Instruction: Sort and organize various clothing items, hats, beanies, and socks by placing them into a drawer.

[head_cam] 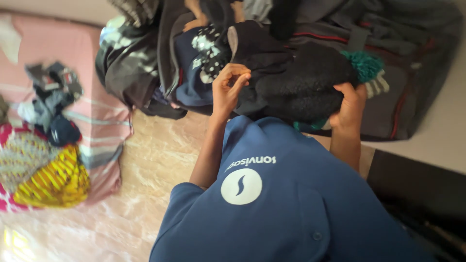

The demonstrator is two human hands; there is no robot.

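Note:
My left hand (229,86) is curled with its fingertips pinching the edge of a black fuzzy garment (296,85) that lies on top of an open dark bag (407,58) full of clothes. My right hand (350,106) grips the same garment from below on its right side, beside a teal knitted piece (365,65). A dark cloth with white dots (209,51) sits just left of the garment. My blue shirt (276,204) fills the lower middle of the view.
A pink striped mattress (92,77) at left carries a small pile of dark socks (51,99) and a yellow patterned cloth (53,182). The floor (145,174) is pale and marbled. A dark object (417,189) lies at lower right.

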